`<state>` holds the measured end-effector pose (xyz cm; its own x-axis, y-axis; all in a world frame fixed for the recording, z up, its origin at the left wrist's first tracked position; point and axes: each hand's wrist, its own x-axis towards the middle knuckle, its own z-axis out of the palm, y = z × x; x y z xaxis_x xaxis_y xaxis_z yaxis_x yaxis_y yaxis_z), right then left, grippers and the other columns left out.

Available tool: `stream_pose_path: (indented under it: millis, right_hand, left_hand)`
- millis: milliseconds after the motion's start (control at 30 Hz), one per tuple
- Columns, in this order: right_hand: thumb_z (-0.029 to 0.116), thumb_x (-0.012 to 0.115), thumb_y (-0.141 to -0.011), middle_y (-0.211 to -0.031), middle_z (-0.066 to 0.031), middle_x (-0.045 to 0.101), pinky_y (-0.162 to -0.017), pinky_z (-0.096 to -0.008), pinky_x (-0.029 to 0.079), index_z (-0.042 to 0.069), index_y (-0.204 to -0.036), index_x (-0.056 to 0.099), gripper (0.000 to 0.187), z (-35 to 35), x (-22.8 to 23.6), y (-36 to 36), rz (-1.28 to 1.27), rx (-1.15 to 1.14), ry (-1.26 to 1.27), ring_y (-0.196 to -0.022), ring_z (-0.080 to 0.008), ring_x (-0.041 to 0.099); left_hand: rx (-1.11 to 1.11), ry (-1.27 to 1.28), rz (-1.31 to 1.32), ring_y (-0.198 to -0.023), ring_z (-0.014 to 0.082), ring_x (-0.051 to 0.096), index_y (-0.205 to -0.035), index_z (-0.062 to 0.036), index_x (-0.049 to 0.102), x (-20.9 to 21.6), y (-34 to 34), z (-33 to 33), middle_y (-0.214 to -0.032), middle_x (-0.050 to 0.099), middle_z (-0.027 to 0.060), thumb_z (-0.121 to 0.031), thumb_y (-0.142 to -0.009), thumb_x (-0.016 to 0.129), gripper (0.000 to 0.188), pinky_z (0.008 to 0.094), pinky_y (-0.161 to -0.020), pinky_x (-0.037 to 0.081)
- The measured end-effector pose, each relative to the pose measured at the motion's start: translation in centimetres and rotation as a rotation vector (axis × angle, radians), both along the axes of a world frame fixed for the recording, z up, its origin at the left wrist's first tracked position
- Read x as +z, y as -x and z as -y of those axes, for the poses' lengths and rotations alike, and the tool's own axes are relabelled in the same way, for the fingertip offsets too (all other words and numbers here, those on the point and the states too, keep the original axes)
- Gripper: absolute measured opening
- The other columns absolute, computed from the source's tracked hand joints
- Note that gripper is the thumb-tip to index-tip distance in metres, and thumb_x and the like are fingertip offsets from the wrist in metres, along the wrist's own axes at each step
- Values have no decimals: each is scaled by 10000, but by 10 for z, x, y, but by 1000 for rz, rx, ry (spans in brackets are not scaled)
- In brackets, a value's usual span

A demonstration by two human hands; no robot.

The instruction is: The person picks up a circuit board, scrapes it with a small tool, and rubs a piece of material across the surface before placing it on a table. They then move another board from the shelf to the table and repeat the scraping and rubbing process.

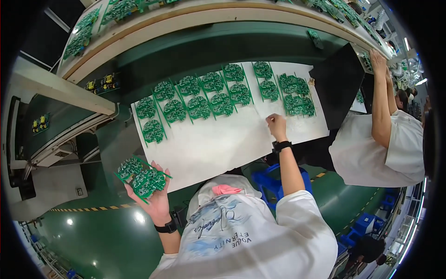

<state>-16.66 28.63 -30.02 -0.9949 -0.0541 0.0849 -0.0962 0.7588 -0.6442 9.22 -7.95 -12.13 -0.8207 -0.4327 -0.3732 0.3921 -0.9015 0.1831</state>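
Note:
My left hand (157, 204), at the near left beyond the white tabletop's edge, is closed on a green circuit board panel (147, 180). Two rounded boards packed with parts sit between the panel's narrow green side rails. Over the white tabletop (204, 146), my right hand (277, 126) has its fingers curled together; what they hold, if anything, is too small to make out. Just beyond it lie a pair of stacked-looking panels (297, 95) and a single panel (266, 81). More such panels (199, 108) form a slanting row to the left.
A conveyor (186, 51) runs behind the tabletop, with a loose board (315, 39) on it. Above it, a shelf (223, 14) carries more boards. Boards with yellow parts (102, 83) lie at left. A co-worker (378, 139) stands at right beside a black panel (341, 83). A blue stool (269, 183) is below.

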Motion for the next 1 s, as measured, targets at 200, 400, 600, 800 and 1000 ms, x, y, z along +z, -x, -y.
stream_pose_path:
  millis: [200, 400, 600, 800, 1000]
  right_hand:
    - [64, 558, -808, -780, -182, 612, -630, -427, 472, 17, -845, 621, 87, 68, -22, -61, -173, 121, 124, -721, -357, 600]
    - [25, 504, -821, -820, -219, 610, -671, -415, 478, 16, -958, 624, 182, 128, -45, -45, -94, 83, 114, -790, -385, 587]
    - [9, 468, -831, -758, -151, 605, -531, -344, 473, 19, -1091, 612, 297, 110, -26, 8, 229, 328, 165, -605, -225, 601]
    - [-39, 449, -800, -897, -155, 604, -603, -361, 493, 48, -1172, 579, 403, 63, -8, 4, 574, 201, 461, -716, -213, 615]
    - [-78, 459, -736, -1189, -213, 495, -854, -448, 421, 41, -1213, 520, 496, 55, -21, -62, -241, 125, -457, -1074, -332, 497]
  left_hand:
    - [-104, 146, 45, -1191, 346, 422, -1324, -105, 403, 7, 13, -14, -1328, 416, 190, -570, -832, 497, 684, 570, -1014, 287]
    - [-79, 130, 126, -1190, 350, 425, -1348, -111, 374, 5, 20, -13, -1329, 413, 198, -565, -827, 497, 701, 574, -1013, 283]
    - [-30, 141, 154, -1193, 352, 423, -1354, -120, 368, 4, 3, -12, -1332, 408, 203, -524, -845, 491, 662, 569, -1023, 277]
    - [-6, 123, 157, -1200, 351, 416, -1352, -134, 375, 1, -1, -2, -1335, 401, 208, -481, -864, 488, 609, 557, -1040, 270]
    - [15, 88, 152, -1204, 357, 408, -1350, -139, 381, -1, 3, -1, -1339, 395, 208, -458, -860, 501, 597, 557, -1046, 265]
